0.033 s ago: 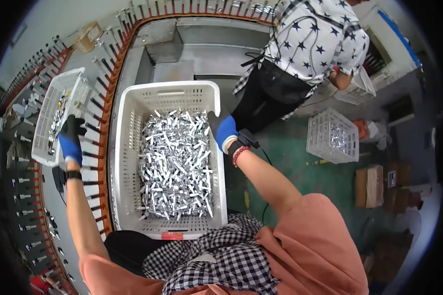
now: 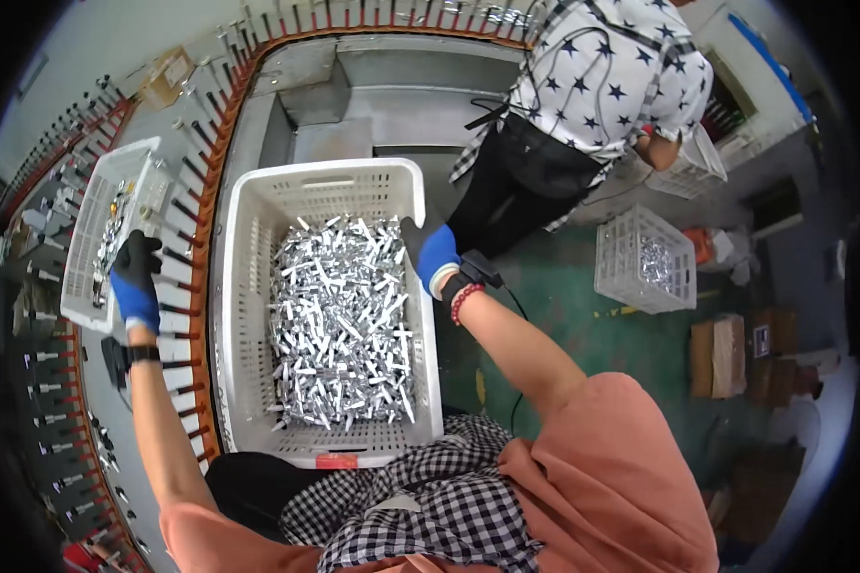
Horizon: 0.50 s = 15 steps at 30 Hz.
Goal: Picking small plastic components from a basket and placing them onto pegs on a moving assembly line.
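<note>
Far L: 1 white basket [image 2: 94, 205], tilted in view, w/ a mix of small bits [image 2: 115, 215], too many to count. 1 L hand [image 2: 137, 280], in a blue/black glove, was at the basket's R edge; fingers looked close tog., but couldn't tell if clamped on anything. 1 dark band [image 2: 143, 352] on that wrist. Next, 1 carton [image 2: 167, 76] up top, then a long row of pegs [image 2: 179, 257], not countable, along 1 orange rail [image 2: 205, 244].

Mid: 1 big white crate [image 2: 248, 315], in front of the person, w/ loose silver parts [image 2: 339, 325] inside, hundreds approx. 1 red tag [image 2: 336, 460] was at its near end. 1 R hand [image 2: 432, 250], same glove type, lay on the crate's R rim; grip unclear, couldn't tell. 1 red bracelet [image 2: 466, 301] there.

R: 1 co-wkr [image 2: 602, 81], star-print top, then 2 more white crates, 1 on the floor [image 2: 492, 349].
</note>
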Tool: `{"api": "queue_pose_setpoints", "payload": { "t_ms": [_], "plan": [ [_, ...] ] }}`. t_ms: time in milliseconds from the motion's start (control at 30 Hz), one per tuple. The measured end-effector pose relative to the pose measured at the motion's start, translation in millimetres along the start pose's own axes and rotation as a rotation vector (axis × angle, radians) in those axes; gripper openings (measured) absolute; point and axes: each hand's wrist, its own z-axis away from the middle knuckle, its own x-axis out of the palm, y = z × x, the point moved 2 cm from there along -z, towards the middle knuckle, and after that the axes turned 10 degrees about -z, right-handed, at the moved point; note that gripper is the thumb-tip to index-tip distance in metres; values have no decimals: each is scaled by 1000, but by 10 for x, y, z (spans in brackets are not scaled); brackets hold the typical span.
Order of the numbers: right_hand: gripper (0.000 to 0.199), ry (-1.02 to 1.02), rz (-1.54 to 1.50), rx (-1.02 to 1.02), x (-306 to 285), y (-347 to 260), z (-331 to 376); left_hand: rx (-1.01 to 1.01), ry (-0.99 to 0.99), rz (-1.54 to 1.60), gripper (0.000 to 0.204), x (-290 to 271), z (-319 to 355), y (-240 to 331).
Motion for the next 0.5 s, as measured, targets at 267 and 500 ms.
{"api": "queue_pose_setpoints", "payload": {
  "t_ms": [267,500],
  "plan": [
    [36,-33,2,-26,72,-105,4,244,-795,-90,35,814,1162,1035],
    [36,29,33,-40,-5,81,-82,114,401,465,45,240,-622,21]
  ]
}}
